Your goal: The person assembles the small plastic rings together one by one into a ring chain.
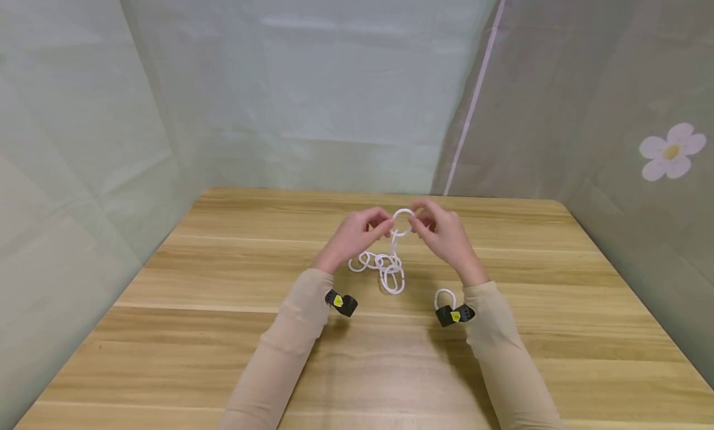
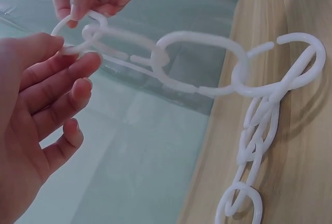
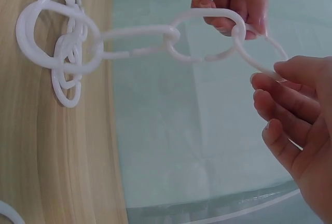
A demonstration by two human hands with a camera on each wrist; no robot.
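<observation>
A chain of white plastic links (image 1: 390,266) hangs from both hands, and its lower end lies heaped on the wooden table (image 1: 223,331). My left hand (image 1: 375,224) pinches the top ring (image 1: 403,222) from the left, and my right hand (image 1: 428,224) pinches the same ring from the right. In the left wrist view my left hand (image 2: 70,53) grips the ring (image 2: 78,29) while the right hand (image 2: 83,9) holds its far side; oval links (image 2: 199,63) run down to the heap (image 2: 257,146). In the right wrist view my right hand (image 3: 270,71) holds the ring (image 3: 259,47) opposite the left hand (image 3: 231,11).
One loose white ring (image 1: 444,297) lies on the table by my right wrist. Pale green sheeting (image 1: 346,95) closes off the back and left, and a grey sheet with a flower print (image 1: 671,150) hangs on the right. Black wrist cameras (image 1: 341,303) sit on both sleeves.
</observation>
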